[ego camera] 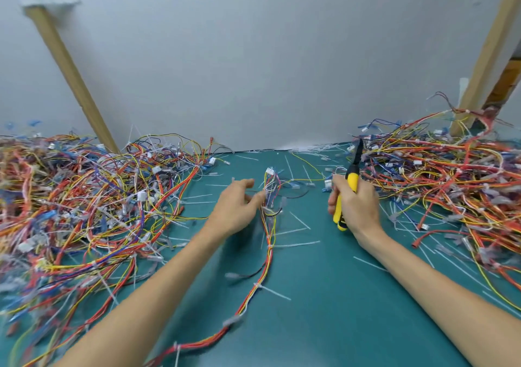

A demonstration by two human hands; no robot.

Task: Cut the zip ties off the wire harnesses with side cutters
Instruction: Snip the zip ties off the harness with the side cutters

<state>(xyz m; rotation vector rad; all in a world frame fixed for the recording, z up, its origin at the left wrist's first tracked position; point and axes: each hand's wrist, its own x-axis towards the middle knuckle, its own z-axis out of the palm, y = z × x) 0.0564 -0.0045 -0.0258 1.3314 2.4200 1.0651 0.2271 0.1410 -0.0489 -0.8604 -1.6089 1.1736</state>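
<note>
A wire harness (269, 242) of red, yellow and white wires runs from a white connector near the middle of the green mat down towards the bottom edge, with white zip ties (272, 292) around it at several spots. My left hand (239, 206) pinches the harness near its upper end. My right hand (353, 206) grips the yellow-handled side cutters (352, 177), whose black jaws point up and away, to the right of the harness and apart from it.
A large tangle of harnesses (84, 206) covers the left of the mat (324, 310). Another pile (445, 177) fills the right. Cut white zip-tie pieces (298, 244) lie scattered over the middle. A grey wall and two wooden posts (67, 65) stand behind.
</note>
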